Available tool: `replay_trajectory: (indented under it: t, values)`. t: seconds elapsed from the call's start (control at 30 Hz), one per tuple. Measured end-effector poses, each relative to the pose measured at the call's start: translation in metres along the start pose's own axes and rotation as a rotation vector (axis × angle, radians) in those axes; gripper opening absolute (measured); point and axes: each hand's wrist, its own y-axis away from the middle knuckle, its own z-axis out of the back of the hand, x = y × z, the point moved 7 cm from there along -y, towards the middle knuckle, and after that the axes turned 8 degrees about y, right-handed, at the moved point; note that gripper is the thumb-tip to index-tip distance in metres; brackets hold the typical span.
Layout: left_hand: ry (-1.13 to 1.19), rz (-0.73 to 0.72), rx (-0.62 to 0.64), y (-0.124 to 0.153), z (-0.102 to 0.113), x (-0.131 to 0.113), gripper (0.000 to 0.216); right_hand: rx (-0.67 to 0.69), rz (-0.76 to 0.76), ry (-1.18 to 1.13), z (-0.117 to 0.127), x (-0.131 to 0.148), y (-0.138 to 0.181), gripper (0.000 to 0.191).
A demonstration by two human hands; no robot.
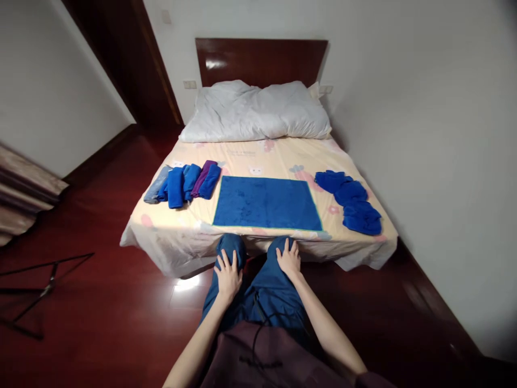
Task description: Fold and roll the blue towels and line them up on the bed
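My left hand (227,275) lies flat on my left thigh with its fingers spread, holding nothing. My right hand (289,260) rests the same way on my right thigh, fingers apart. Just beyond my knees a blue towel (266,203) is spread flat on the bed (258,156) near its foot edge. Left of it lies a row of several rolled towels (183,184), blue, grey and purple. To the right sits a loose pile of blue towels (351,200).
A white pillow (256,111) lies against the dark wooden headboard (260,60). A white wall runs close along the bed's right side. A red wooden floor (100,258) surrounds the bed, with a black metal stand (36,288) at the left.
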Motion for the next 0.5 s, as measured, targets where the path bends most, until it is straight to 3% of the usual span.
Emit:
replay_trajectory:
  t: [0.5]
  values:
    - [0.083, -0.067, 0.115, 0.011, 0.001, -0.024, 0.081, -0.045, 0.084, 0.051, 0.003, 0.025, 0.022, 0.072]
